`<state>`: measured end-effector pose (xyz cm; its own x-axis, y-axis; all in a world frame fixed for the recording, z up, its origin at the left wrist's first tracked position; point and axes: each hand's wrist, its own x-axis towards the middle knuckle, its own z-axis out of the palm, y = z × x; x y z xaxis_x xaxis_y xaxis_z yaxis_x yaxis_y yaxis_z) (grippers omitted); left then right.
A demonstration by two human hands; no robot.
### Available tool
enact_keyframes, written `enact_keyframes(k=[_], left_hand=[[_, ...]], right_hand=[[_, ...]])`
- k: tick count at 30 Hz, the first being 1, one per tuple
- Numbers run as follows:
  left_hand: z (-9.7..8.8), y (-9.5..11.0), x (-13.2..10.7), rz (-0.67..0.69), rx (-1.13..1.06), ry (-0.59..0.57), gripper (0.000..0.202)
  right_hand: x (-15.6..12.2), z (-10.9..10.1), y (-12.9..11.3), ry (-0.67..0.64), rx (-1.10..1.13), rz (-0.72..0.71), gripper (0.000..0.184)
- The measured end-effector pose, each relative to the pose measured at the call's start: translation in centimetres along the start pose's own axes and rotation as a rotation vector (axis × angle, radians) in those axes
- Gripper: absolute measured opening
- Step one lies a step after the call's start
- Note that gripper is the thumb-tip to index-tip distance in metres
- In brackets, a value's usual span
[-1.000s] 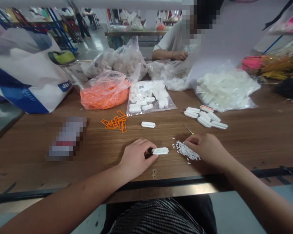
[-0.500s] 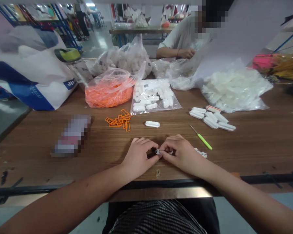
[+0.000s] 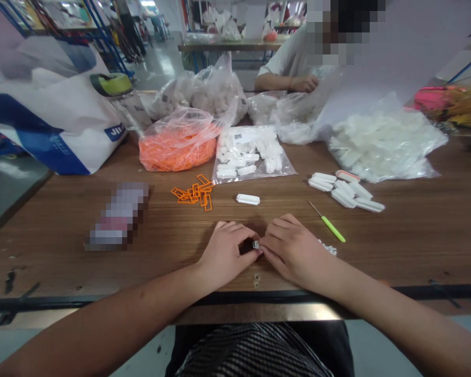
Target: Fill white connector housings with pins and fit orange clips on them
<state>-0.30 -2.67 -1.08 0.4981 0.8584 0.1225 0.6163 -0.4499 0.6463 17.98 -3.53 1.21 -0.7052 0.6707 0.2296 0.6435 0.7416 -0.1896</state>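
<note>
Between the fingertips of both hands is a small white plastic piece, mostly covered by the fingers. My left hand pinches it with thumb and forefinger. From the other side my right hand closes on it, its fingers bunched together. Several tiny white parts lie just beyond the right hand, partly hidden by it. A green-handled awl rests to the right. Ahead of the hands lies one white plastic casing. Several orange rectangular frames form a loose pile to the left of it.
Several white casings lie at right, near a bag of white parts. A bag of orange frames and a bag of white casings stand behind. A phone-like object lies left. A co-worker's hand is across the table.
My right hand's fingers have closed further over the white piece, hiding more of it. The whole view has shifted slightly; the things on the table lie as before.
</note>
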Motion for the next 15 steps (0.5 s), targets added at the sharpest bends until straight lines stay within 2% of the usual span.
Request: enact_keyframes(k=[3, 5, 8, 11, 13, 15], left_hand=[[-0.1, -0.1, 0.0, -0.001, -0.011, -0.012, 0.010], [-0.1, -0.1, 0.0, -0.005, -0.012, -0.014, 0.009], [0.0, -0.1, 0.0, -0.005, -0.011, -0.001, 0.007], [0.0, -0.1, 0.1, 0.003, -0.011, 0.005, 0.007], [-0.1, -0.1, 0.1, 0.003, -0.012, 0.004, 0.008], [-0.1, 0.0, 0.1, -0.001, -0.011, 0.000, 0.008]], right_hand=[[-0.5, 0.4, -0.9, 0.048, -0.156, -0.090, 0.028], [-0.8, 0.3, -1.2, 0.073, -0.141, -0.071, 0.028], [-1.4, -0.5, 0.2, 0.137, 0.061, 0.098, 0.026], [-2.2, -1.7, 3.4, 0.207, 0.168, 0.351, 0.022], [-2.7, -2.1, 5.5, 0.113, 0.195, 0.496, 0.021], [-2.9, -2.1, 6.7, 0.041, 0.230, 0.579, 0.020]])
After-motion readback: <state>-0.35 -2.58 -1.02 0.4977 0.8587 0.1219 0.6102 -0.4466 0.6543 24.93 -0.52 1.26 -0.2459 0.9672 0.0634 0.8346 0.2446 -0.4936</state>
